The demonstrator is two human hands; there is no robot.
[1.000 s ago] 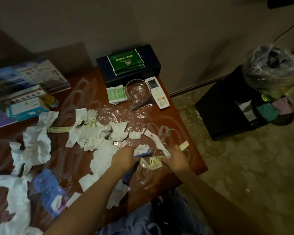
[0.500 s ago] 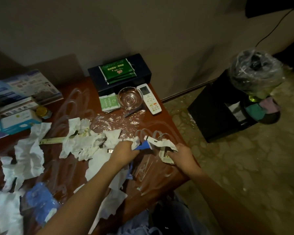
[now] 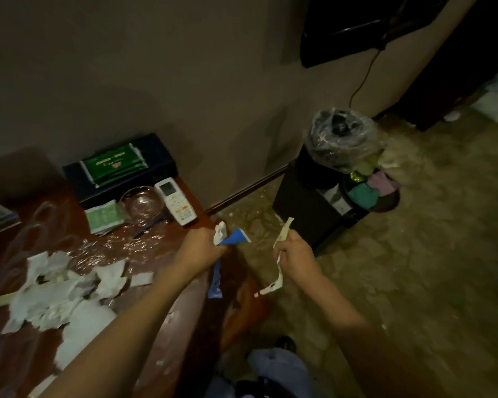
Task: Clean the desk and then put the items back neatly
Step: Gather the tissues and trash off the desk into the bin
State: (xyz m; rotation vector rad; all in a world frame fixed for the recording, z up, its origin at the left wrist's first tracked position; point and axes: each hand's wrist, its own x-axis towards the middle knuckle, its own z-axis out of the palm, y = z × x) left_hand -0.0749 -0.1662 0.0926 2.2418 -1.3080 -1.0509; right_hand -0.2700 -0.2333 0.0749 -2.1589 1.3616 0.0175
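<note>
We see the left hand (image 3: 200,248) curled tight round a bunch of scraps: a crumpled white paper bit (image 3: 220,231) sticks up from the fist, and a blue wrapper (image 3: 233,238) juts out to the right, with its long blue tail hanging down below the hand. The right hand (image 3: 295,258) grips a pale paper strip (image 3: 279,264), one end poking up above the fingers and the other curling down and away under the wrist. Both hands hang in the air at the right edge of the wet, glossy tabletop (image 3: 144,248), the right one over the floor.

On the tabletop, torn white tissue pieces (image 3: 61,294) lie in a heap on the left. Near the back corner stand a clear glass bowl (image 3: 141,201), a white remote (image 3: 175,201) just beside it, a small green packet (image 3: 102,216) and a black box (image 3: 121,170) with green packets on top.

Half a second ago both hands were low on the tabletop, gathering these scraps; now they have lifted clear of it and moved right, towards the bin (image 3: 339,156) with its plastic liner.
</note>
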